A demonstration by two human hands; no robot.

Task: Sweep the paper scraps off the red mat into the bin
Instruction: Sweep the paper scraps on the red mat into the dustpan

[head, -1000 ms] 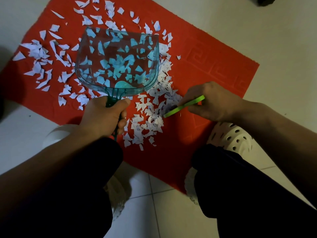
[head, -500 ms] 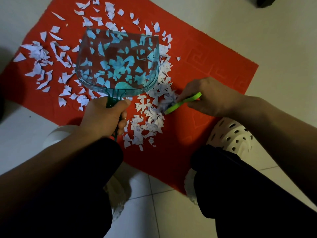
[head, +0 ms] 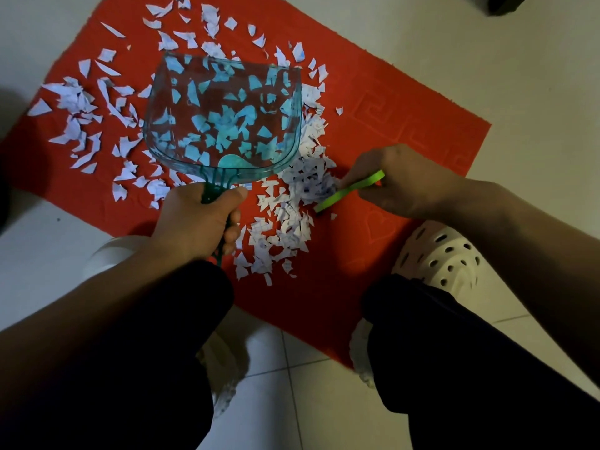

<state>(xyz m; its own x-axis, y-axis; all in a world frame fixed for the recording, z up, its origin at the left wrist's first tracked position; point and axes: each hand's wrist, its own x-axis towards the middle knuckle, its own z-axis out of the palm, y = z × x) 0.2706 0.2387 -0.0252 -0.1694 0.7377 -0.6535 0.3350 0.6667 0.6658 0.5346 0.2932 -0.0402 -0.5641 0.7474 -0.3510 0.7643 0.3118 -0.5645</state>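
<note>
Here, torn white paper scraps (head: 81, 102) lie scattered over the left part of the red rectangular floor mat (head: 406, 102). The left hand (head: 194, 222) has its fingers wrapped round the handle of a clear teal plastic dustpan (head: 224, 115), which is held over the scraps. Just right of the pan, more scraps are heaped. The right hand (head: 399, 183) pinches a flat lime-green strip (head: 349, 191), its lower end at the heap's edge.

Left hand (head: 194, 222): grips handle of clear teal dustpan (head: 224, 115).
Right hand (head: 402, 180): holds green brush (head: 349, 190) against heaped paper scraps (head: 308, 183).
Red mat (head: 406, 125): lies on tiled floor (head: 487, 53).
</note>
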